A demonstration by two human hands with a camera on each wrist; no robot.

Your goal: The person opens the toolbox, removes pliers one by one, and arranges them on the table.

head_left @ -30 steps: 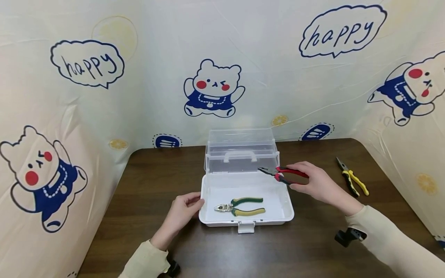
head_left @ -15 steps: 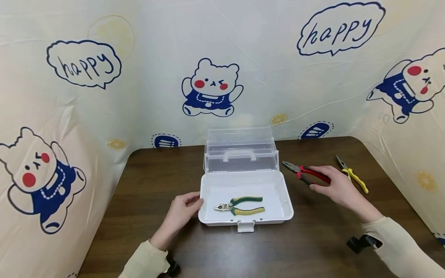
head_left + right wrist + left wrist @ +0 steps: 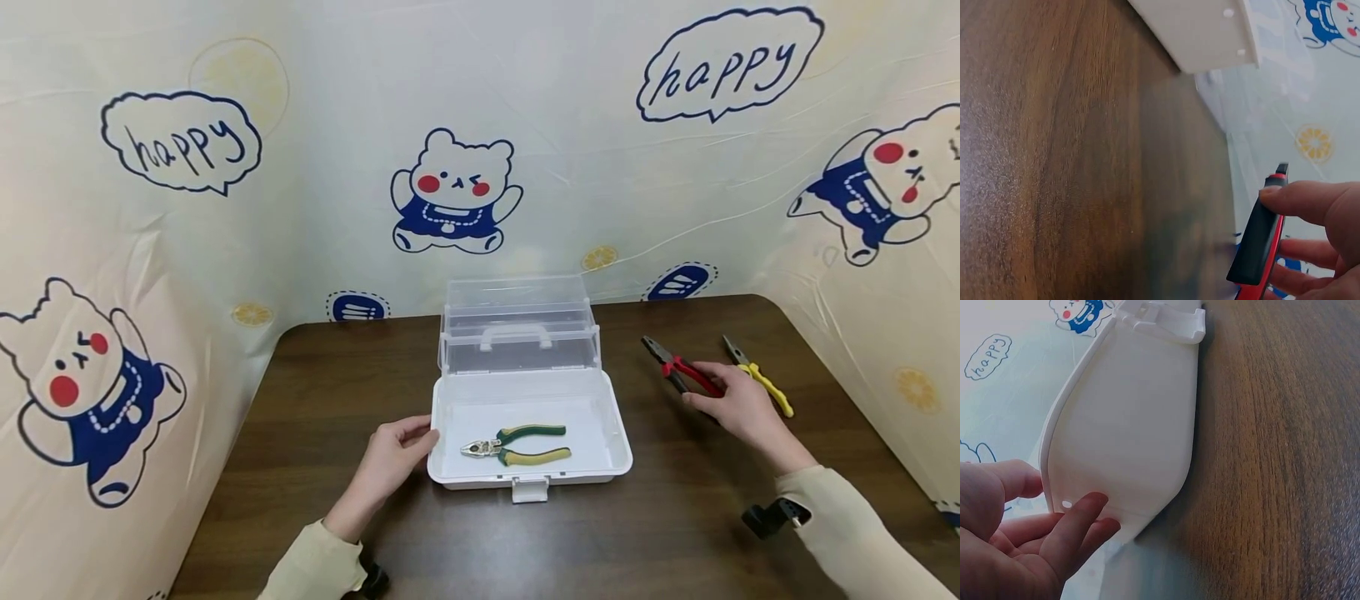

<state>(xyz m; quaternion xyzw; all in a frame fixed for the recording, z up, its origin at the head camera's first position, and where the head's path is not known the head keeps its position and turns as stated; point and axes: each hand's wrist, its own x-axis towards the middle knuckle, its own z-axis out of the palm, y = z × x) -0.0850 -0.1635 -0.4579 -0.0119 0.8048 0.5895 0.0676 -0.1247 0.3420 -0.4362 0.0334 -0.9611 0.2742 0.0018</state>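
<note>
My right hand (image 3: 742,403) grips a pair of red-and-black pliers (image 3: 677,367) by the handles, right of the box, jaws pointing away to the upper left. In the right wrist view the thumb presses the black handle (image 3: 1256,244). My left hand (image 3: 393,454) pinches the left rim of an open white toolbox (image 3: 592,479), thumb at the rim and fingers under it in the left wrist view. Inside the toolbox lie green-and-yellow pliers (image 3: 532,456), jaws to the left. Beside my right hand are yellow-and-black needle-nose pliers (image 3: 765,387), partly hidden by the hand.
The toolbox's clear lid (image 3: 517,312) with a white handle stands raised behind its base. A white latch (image 3: 530,490) hangs at the front. Everything rests on a dark wooden table (image 3: 330,375), with a printed curtain (image 3: 337,167) behind and at the sides.
My right hand has carried the red-and-black pliers from above the toolbox to the right, beside the needle-nose pliers. The left hand stays at the rim.
</note>
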